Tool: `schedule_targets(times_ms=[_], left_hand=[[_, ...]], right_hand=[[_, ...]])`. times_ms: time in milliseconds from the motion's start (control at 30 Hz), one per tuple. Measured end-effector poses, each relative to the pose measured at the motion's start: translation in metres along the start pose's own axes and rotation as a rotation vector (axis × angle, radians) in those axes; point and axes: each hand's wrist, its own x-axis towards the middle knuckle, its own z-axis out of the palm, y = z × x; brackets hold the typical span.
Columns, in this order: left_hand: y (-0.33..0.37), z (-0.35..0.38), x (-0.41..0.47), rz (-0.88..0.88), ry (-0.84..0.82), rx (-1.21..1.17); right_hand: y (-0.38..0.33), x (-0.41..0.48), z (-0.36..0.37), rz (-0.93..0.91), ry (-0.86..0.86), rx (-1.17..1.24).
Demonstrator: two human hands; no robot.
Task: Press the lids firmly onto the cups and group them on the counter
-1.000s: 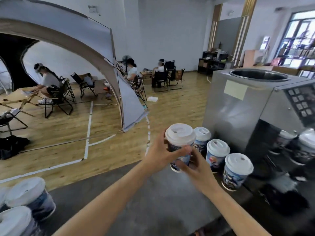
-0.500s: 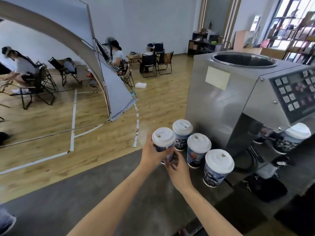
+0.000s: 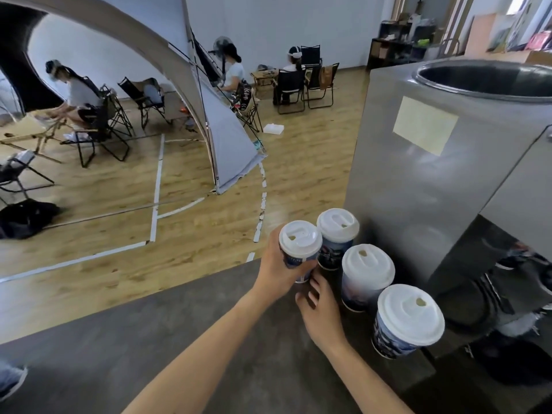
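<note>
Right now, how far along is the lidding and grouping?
Done: three lidded cups stand in a row beside the steel machine. In hand: the left hand grips a fourth lidded cup by the row, right hand at its base. Left: release it.

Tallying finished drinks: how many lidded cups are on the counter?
4: one held in the left hand, one touching behind it, and two nearer, beside the steel machine. More may be hidden.
</note>
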Motion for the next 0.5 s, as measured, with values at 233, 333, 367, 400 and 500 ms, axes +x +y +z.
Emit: schedule_targets(times_ms=[233, 333, 367, 400, 500], left_hand=[[0.0017, 0.0005, -0.0008, 0.026, 0.060, 0.043], [0.0020, -0.0003, -0.0017, 0.006, 0.061, 0.048], [0.0029, -0.0004, -0.0019, -0.001, 0.056, 0.051], [0.0027, -0.0001, -0.0022, -0.013, 0.049, 0.052], [0.0028, -0.0002, -0.0044, -0.053, 0.036, 0.038]], right_hand=[[0.0002, 0.0021, -0.0030, -0.035, -0.019, -0.019], [-0.0004, 0.0027, -0.0038, -0.043, -0.029, -0.047], [-0.0013, 0.0024, -0.0039, -0.050, -0.034, -0.061], [-0.0019, 0.0021, -0.0041, -0.056, -0.039, -0.074], [-0.0050, 0.0007, -0.0062, -0.067, -0.053, -0.082]])
